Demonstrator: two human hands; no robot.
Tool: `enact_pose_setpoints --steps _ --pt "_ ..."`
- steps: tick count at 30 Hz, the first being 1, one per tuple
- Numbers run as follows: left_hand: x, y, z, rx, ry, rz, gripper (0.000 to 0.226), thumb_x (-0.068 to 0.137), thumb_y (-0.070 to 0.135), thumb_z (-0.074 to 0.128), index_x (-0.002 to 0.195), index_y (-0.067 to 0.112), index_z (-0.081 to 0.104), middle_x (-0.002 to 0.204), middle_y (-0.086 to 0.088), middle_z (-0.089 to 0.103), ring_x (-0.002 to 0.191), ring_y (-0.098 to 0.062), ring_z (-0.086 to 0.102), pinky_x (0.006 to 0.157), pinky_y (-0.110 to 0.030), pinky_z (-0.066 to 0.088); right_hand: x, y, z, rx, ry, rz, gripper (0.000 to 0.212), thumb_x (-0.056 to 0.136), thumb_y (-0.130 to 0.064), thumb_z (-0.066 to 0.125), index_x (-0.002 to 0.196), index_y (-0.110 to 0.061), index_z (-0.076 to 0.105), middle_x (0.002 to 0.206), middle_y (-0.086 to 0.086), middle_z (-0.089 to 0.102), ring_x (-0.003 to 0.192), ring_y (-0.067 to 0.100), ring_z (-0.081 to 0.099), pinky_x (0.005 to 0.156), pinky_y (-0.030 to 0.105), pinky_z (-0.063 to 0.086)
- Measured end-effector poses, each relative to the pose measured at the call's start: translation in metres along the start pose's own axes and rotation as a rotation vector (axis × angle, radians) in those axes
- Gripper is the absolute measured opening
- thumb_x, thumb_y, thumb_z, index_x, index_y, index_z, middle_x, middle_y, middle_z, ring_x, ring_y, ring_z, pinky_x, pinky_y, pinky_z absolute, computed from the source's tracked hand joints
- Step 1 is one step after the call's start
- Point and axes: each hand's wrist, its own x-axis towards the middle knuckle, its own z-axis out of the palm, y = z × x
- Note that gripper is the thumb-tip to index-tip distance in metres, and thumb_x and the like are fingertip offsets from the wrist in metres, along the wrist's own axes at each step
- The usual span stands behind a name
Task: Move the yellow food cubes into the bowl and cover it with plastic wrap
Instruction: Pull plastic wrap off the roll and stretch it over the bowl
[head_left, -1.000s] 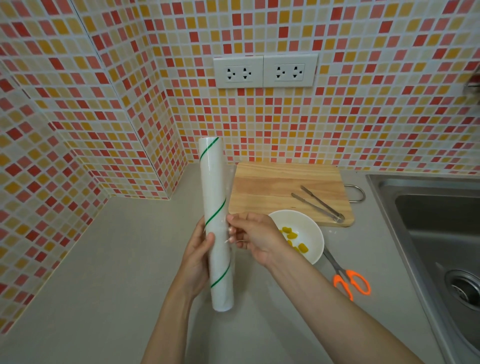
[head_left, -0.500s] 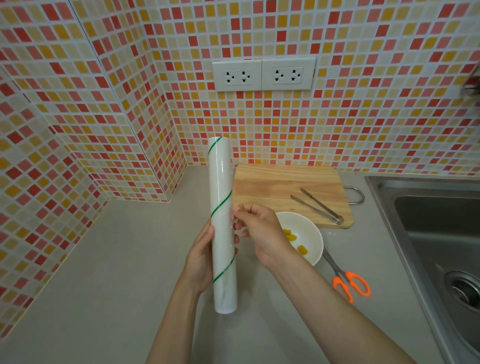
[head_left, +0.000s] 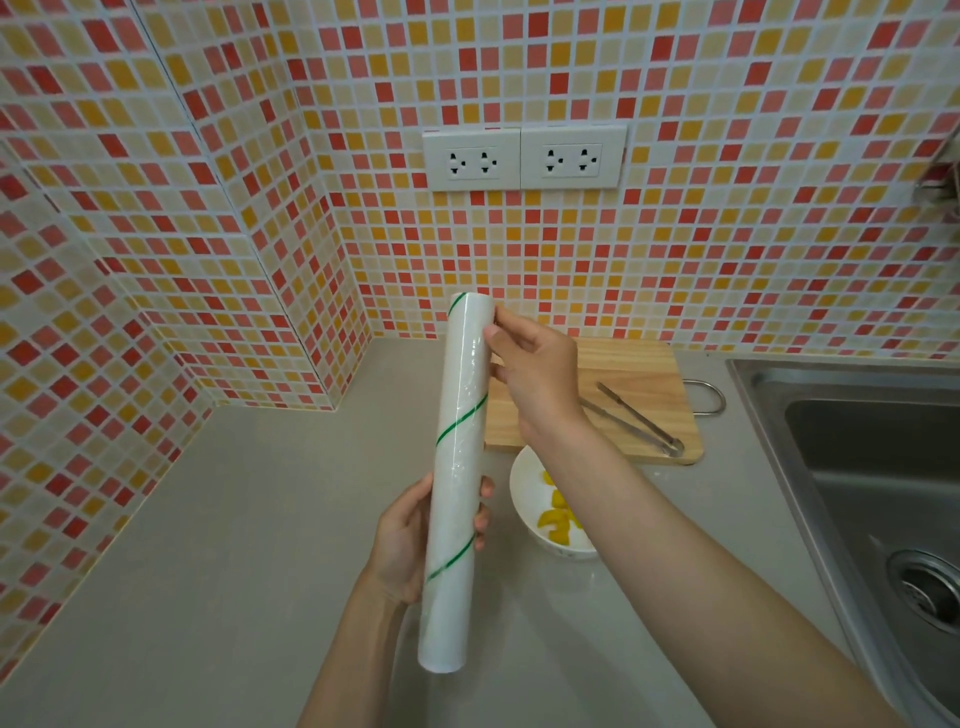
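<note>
Upright and nearly vertical, a long white roll of plastic wrap with a thin green spiral stripe (head_left: 457, 483) is held in the air over a pale grey countertop (head_left: 208, 545), leaning slightly so its top end sits a little to the right of its bottom end. The left hand (head_left: 410, 545) is wrapped around the lower third of the roll, fingers curled round its right side and thumb on the left. The right hand (head_left: 535, 374) is up near the top end, touching the roll's right edge with its fingertips (head_left: 492, 332) pressed to the film, seemingly feeling for the loose edge; whether it has pinched any film free cannot be told.

Below and to the right of the roll, on the counter, sits a round white ceramic bowl (head_left: 524, 493) with the yellow food cubes (head_left: 556, 517) already inside it. The right forearm crosses over part of the bowl. Just beyond the bowl lies a rectangular light wooden cutting board (head_left: 639, 379) with a pair of metal tongs (head_left: 639, 421) resting on it. A steel sink (head_left: 857, 467) is at the far right.

Because the roll's long axis runs up and down while the bowl lies low on the right, the film will probably need pulling off rightward and the roll lowering toward the bowl. The right hand is the nearer one to the bowl.
</note>
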Motion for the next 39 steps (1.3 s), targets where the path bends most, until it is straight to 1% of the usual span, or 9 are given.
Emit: enact_pose_setpoints --steps 5,8,13,17,21,24,27,30,39 --pt "0.0 0.001 -0.002 0.02 -0.003 -0.006 0.05 0.074 0.034 0.067 0.116 0.006 0.06 0.089 -0.014 0.061 0.063 -0.023 0.058 0.057 -0.032 0.052 0.002 0.002 -0.008 0.198 0.019 0.135 0.006 0.084 -0.004 0.064 0.086 -0.007 0.069 0.085 0.003 0.071 0.075 0.014 0.069 0.063 0.026 0.059" --pt "-0.001 0.003 -0.004 0.031 -0.015 -0.015 0.049 0.075 0.034 0.066 0.115 0.006 0.061 0.089 -0.015 0.061 0.063 -0.024 0.058 0.057 -0.033 0.052 0.007 -0.003 -0.014 0.203 -0.045 0.187 0.011 0.084 -0.005 0.063 0.075 -0.011 0.067 0.076 0.003 0.069 0.065 0.012 0.066 0.055 0.024 0.057" --pt "-0.002 0.005 -0.006 0.056 -0.022 -0.021 0.046 0.074 0.035 0.067 0.109 0.006 0.064 0.089 -0.014 0.062 0.064 -0.024 0.058 0.057 -0.033 0.052 0.014 -0.008 -0.018 0.001 -0.186 0.187 0.02 0.093 -0.011 0.052 0.074 -0.012 0.06 0.075 0.004 0.058 0.067 0.016 0.053 0.059 0.026 0.049" --pt "-0.003 0.009 -0.011 -0.003 0.025 0.047 0.047 0.071 0.034 0.069 0.11 0.009 0.066 0.087 -0.011 0.063 0.063 -0.02 0.058 0.056 -0.029 0.051 0.019 -0.016 -0.027 0.02 -0.141 0.209 0.023 0.098 -0.012 0.04 0.078 -0.014 0.052 0.075 0.004 0.055 0.063 0.016 0.052 0.058 0.028 0.048" --pt "-0.006 0.017 -0.014 0.024 0.015 0.055 0.048 0.072 0.035 0.068 0.113 0.01 0.065 0.087 -0.01 0.062 0.063 -0.019 0.057 0.056 -0.029 0.05 0.021 -0.021 -0.032 -0.017 -0.188 0.187 0.013 0.094 -0.017 0.051 0.089 -0.01 0.061 0.085 0.007 0.064 0.067 0.018 0.058 0.065 0.035 0.055" --pt "-0.004 0.017 -0.01 0.045 0.009 0.035 0.048 0.072 0.035 0.068 0.113 0.01 0.065 0.087 -0.011 0.062 0.063 -0.021 0.057 0.056 -0.03 0.05 0.019 -0.018 -0.022 -0.073 -0.285 0.232 0.022 0.089 -0.018 0.059 0.106 -0.005 0.062 0.096 0.009 0.065 0.079 0.022 0.062 0.074 0.038 0.056" --pt "-0.001 0.014 -0.007 0.052 0.007 0.019 0.047 0.072 0.035 0.068 0.111 0.009 0.065 0.088 -0.012 0.062 0.064 -0.022 0.058 0.057 -0.03 0.051 0.015 -0.012 -0.013 -0.066 -0.257 0.195 0.006 0.086 -0.013 0.063 0.087 -0.01 0.067 0.088 0.005 0.069 0.081 0.021 0.065 0.07 0.033 0.056" --pt "0.001 0.014 -0.006 0.067 0.001 0.007 0.046 0.074 0.035 0.067 0.111 0.008 0.064 0.088 -0.012 0.062 0.065 -0.022 0.058 0.058 -0.031 0.051 0.016 -0.008 -0.013 -0.057 -0.157 0.166 0.012 0.083 -0.012 0.066 0.072 -0.017 0.065 0.082 0.001 0.069 0.078 0.019 0.065 0.067 0.031 0.052" --pt "0.005 0.011 -0.007 0.073 -0.002 -0.037 0.046 0.074 0.035 0.068 0.11 0.007 0.064 0.088 -0.013 0.062 0.065 -0.023 0.058 0.058 -0.032 0.052 0.018 -0.008 -0.016 -0.051 -0.215 0.202 0.025 0.095 -0.013 0.048 0.072 -0.014 0.058 0.075 0.003 0.058 0.063 0.015 0.054 0.061 0.027 0.046"
